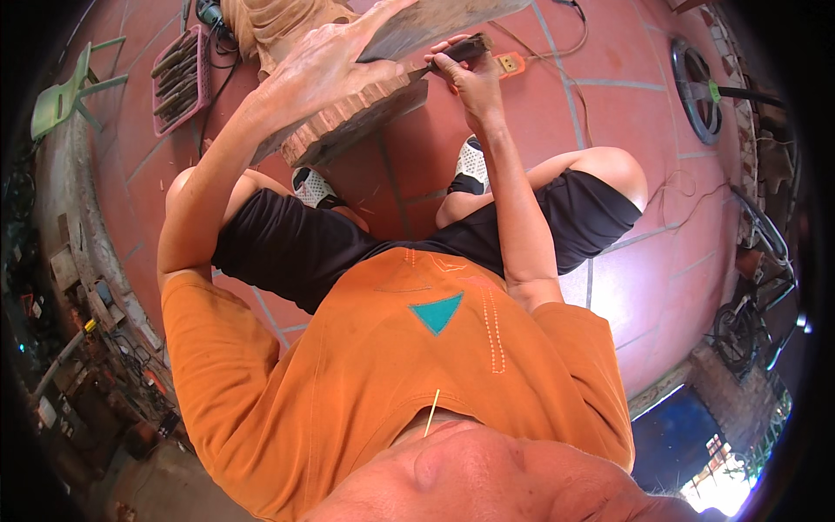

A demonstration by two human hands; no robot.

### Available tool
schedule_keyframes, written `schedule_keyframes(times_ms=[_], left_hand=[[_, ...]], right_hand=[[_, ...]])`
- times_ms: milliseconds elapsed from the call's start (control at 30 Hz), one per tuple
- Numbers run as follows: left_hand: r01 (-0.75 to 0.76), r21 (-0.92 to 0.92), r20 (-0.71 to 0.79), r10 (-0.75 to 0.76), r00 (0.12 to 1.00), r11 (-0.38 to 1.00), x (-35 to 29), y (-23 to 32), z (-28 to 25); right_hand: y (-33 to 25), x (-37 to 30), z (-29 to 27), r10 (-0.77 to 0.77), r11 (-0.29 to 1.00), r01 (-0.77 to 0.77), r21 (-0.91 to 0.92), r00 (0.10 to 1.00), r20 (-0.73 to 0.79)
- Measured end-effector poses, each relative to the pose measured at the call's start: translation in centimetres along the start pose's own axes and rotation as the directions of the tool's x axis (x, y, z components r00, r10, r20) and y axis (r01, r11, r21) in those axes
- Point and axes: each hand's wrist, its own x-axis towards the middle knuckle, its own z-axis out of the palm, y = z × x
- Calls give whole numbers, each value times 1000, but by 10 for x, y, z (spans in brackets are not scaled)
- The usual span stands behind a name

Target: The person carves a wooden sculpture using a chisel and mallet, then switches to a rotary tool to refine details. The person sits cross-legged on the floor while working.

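at far centre, left hand (326, 63) lies spread over the notched wood (352, 111); right hand (477, 83) grips a dark tool (464, 50), tip against wood. step: probably carving; next cut likely needs steady bracing.

I can read no word, number or sign in this room. The orange shirt (365, 383) carries a teal triangle (437, 311) and pale stitched lines (493, 335), but they make no letters. On the orange power strip (510, 64), any marking is too small to read.
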Motion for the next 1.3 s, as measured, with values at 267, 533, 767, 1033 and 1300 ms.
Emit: schedule_keyframes(times_ms=[267, 533, 767, 1033, 1300], left_hand=[[85, 8, 47, -85, 995, 996, 1, 7, 0], [69, 52, 52, -71, 996, 996, 2, 1, 7], [61, 79, 100, -69, 993, 995, 4, 2, 6], [66, 88, 117, -76, 990, 994, 2, -2, 8], [17, 112, 95, -27, 995, 994, 0, -4, 7]], right_hand=[[-4, -1, 3, 9, 999, -9, -37, 1000, 2], [3, 1, 3, -25, 996, 23, -90, 999, -28], [-2, -3, 12, -77, 985, 68, -158, 996, -49], [-1, -3, 15, -66, 986, 57, -156, 997, -51], [-2, 0, 11, -114, 929, 121, -351, 993, 40]])
